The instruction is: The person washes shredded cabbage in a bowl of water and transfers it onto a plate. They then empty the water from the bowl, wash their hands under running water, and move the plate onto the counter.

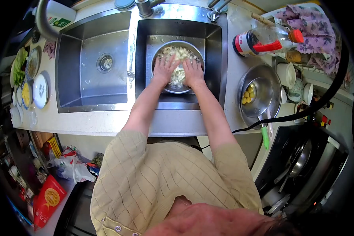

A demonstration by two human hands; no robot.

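Both hands rest on pale, shredded food (178,77) in a round metal bowl (177,92). The bowl stands in the right-hand basin of a steel sink (208,94). My left hand (165,70) lies on the left part of the shreds, fingers apart and pointing away from me. On the right part, my right hand (193,72) lies with its fingers stretched out. More of the shreds show between the hands and beyond the fingertips. What exactly the shredded food is, I cannot tell.
The left basin (92,88) has a drain with bits in it. On the right counter stand a large metal bowl (274,78) with small yellow round pieces (248,95), a green-handled utensil (265,137) and a bottle (244,43). Plates (40,91) line the left. A black cable (291,117) crosses the right.
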